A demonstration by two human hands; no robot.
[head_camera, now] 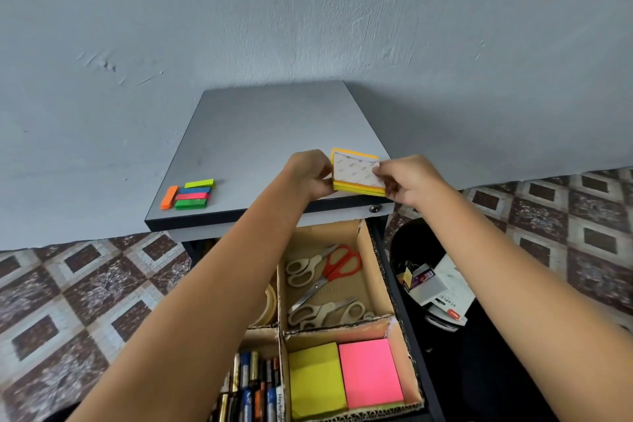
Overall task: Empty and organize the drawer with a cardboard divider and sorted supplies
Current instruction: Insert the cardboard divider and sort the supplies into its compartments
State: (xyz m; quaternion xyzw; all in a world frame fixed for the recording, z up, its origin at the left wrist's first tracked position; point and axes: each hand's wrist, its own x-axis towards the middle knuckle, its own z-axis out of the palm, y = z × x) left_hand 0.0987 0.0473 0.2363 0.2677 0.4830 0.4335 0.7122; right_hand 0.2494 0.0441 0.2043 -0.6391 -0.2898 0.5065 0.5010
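While left hand (310, 175) and right hand (407, 178) pinch the sticky pad (356, 175), it perhaps touches the cabinet edge (222, 217).

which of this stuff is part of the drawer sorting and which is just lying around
Job: sticky pad pinched between left hand and right hand, cardboard divider, scissors, markers, tape roll, pink pad, yellow pad, page flags on the desk.
Lying about: black bin, packaging inside it.

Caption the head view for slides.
Left hand and right hand grip a sticky-note pad over the desk; divided drawer open.
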